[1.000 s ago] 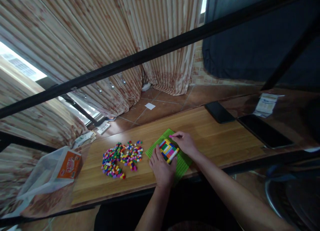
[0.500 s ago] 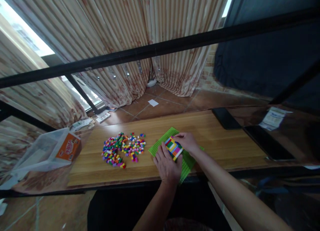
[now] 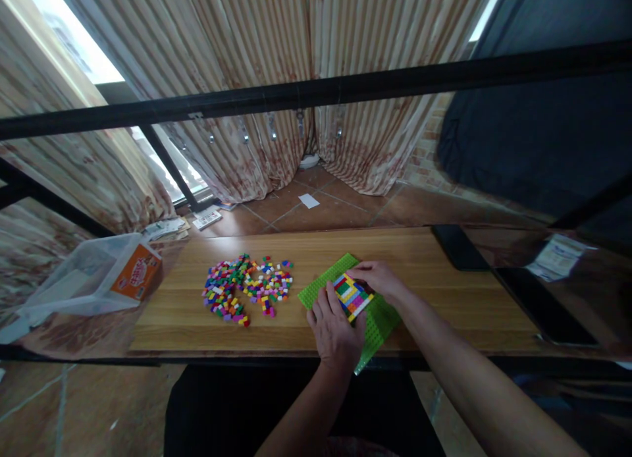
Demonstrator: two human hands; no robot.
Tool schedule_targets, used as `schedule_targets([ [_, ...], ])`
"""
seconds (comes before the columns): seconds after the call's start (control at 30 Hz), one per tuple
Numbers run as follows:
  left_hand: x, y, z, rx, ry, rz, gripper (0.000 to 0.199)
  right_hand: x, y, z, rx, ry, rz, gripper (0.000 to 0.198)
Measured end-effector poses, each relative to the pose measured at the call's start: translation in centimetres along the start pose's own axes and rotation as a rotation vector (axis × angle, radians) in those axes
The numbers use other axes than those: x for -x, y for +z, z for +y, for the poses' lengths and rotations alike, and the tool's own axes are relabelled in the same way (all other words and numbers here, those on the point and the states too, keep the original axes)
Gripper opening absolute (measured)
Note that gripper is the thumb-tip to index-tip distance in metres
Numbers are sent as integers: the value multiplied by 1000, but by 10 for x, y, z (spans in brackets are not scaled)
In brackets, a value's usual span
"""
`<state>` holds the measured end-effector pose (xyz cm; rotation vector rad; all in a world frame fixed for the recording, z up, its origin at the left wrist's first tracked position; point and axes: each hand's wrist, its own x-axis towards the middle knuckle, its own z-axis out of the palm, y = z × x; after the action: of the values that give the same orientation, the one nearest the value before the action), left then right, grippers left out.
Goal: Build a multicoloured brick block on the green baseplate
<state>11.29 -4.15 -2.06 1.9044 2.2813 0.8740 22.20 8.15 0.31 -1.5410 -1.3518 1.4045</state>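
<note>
A green studded baseplate (image 3: 382,322) lies at an angle on the wooden table, its near corner reaching past the front edge. On it sits a rectangular patch of colourful toy bricks (image 3: 353,297), in yellow, red, green, white, blue and pink. My left hand (image 3: 336,328) rests on the plate with its fingers stretched along the left side of the patch, the thumb near its front corner. At the patch's far right corner, my right hand (image 3: 379,279) has its thumb and fingers pinched together. Whatever they hold is too small or hidden to make out.
Loose bricks (image 3: 232,289) lie heaped and scattered left of the plate. A clear plastic box (image 3: 93,272) with an orange label stands at the far left. Two dark flat devices, one a black phone-like slab (image 3: 457,246), lie right. A black bar (image 3: 316,91) crosses beyond the table.
The camera view has tilted and shifted slightly. Both hands keep nearly the same places on the plate and brick patch; no brick has visibly moved.
</note>
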Motion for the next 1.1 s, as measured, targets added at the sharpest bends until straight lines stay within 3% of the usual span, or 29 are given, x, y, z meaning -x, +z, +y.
schedule_targets([
  [0.2, 0, 1, 1, 18, -16, -11, 83, -2, -2, 0, -14, 62, -43, 20],
  [0.5, 0, 4, -2, 70, -40, -51, 85, 0, -1, 8, 79, -72, 6, 24],
  [0.73, 8, -18, -18, 226, 29, -148, 91, 5, -2, 17, 107, -62, 13, 35],
  [0.9, 30, -52, -66, 224, 17, -55, 79, 11, -5, 21, 54, -80, 47, 41],
  [1.1, 17, -101, -180, 53, -252, 246, 53, 57, -12, 30, 460, -396, 327, 56],
])
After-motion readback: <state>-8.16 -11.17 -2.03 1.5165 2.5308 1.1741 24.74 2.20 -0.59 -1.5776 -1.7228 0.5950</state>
